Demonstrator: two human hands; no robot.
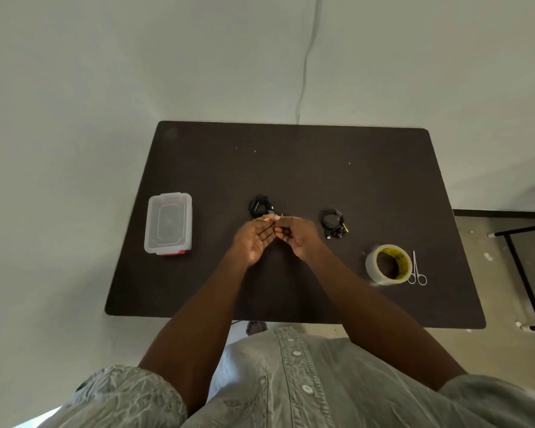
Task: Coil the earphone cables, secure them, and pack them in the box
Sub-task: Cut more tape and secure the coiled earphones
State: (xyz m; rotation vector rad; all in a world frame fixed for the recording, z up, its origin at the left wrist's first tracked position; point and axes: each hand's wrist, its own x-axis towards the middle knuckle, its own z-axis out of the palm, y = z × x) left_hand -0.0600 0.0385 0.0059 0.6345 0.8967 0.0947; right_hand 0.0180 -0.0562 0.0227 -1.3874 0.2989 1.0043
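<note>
Two black earphone bundles lie coiled on the dark surface (291, 168): one bundle (259, 206) just past the hands, the other bundle (332, 222) off to the right.

The left hand (254, 239) and right hand (297, 237) meet, and their fingers seem to pinch a small clear piece, maybe tape; I cannot tell for sure.

So the coiling looks done, and the taping looks half done.

One box (168, 223) waits at the left, closed, so no packing yet.

There is also one tape roll (387, 264) and one pair of scissors (417, 270).

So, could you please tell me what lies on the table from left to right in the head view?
Clear plastic box → coiled black cable → left hand → right hand → second coiled cable → tape roll → scissors.
</note>
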